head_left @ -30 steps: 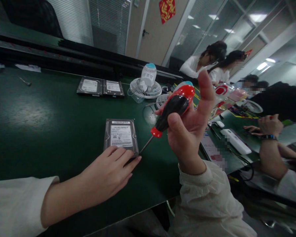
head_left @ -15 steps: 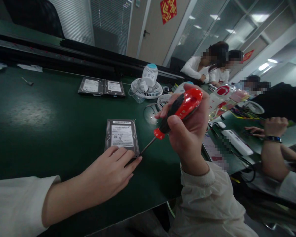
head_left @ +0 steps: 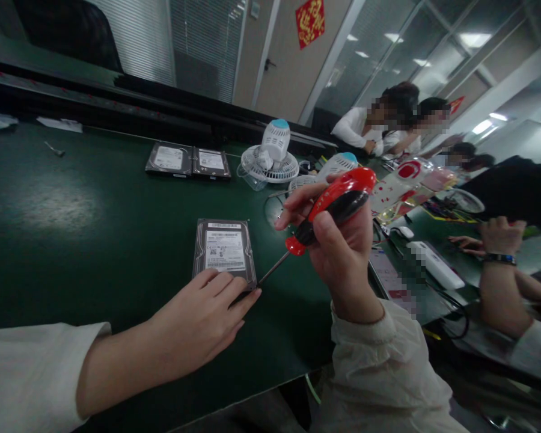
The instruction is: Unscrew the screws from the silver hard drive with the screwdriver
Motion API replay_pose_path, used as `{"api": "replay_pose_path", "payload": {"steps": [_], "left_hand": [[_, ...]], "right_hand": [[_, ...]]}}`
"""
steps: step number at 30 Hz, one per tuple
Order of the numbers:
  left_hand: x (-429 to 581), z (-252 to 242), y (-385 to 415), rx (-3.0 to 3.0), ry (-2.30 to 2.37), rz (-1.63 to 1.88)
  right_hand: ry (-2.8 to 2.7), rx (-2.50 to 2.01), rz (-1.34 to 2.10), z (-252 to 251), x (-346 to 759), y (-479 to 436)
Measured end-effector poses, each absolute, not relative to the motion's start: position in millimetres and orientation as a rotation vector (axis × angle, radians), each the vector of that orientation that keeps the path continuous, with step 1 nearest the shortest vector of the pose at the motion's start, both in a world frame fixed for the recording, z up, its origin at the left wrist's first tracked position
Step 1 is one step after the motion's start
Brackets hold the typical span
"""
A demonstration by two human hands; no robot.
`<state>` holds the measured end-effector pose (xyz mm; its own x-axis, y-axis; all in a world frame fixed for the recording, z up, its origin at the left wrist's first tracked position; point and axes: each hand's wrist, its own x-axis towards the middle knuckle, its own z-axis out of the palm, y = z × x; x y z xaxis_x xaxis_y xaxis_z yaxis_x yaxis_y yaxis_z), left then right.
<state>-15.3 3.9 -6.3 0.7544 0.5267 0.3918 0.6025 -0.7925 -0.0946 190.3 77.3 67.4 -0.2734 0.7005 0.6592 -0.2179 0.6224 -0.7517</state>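
Observation:
A hard drive point(head_left: 224, 248) with a white label lies flat on the green table. My left hand point(head_left: 207, 313) grips its near edge, the fingers bent over the lower part of the drive and one finger reaching to the near right corner. In my right hand point(head_left: 342, 246) is a screwdriver point(head_left: 338, 201) with a red and black handle, held at a slant. Its shaft runs down to the left, and the tip meets the drive's near right corner beside my left fingertip. Whether the tip sits in a screw is too small to tell.
Two more hard drives point(head_left: 187, 160) lie farther back, left of a white fan point(head_left: 275, 156). Behind my right hand stands another white fan point(head_left: 340, 161). A phone point(head_left: 385, 270) and a white power strip point(head_left: 435, 264) lie to the right, near a co-worker's arm point(head_left: 502, 276).
The screwdriver handle has turned about its axis, showing its red and black parts differently. My right fingers have shifted around it. My left hand and the hard drive stay in place.

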Motion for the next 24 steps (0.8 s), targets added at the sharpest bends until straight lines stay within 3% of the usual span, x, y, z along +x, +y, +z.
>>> {"api": "replay_pose_path", "payload": {"steps": [6,13,24], "left_hand": [[-15.6,-6.6,2.1,-2.726,-0.895,-0.527],[-14.5,-7.5,3.9,-2.724,-0.898,-0.530],[-14.6,-8.7,3.1,-2.735,-0.904,-0.539]], "right_hand": [[-1.599,-0.368,1.151,70.0,195.1,78.7],[-1.591,-0.474,0.930,65.9,189.2,81.1],[-1.568,-0.434,1.162,68.6,194.7,77.9]]}}
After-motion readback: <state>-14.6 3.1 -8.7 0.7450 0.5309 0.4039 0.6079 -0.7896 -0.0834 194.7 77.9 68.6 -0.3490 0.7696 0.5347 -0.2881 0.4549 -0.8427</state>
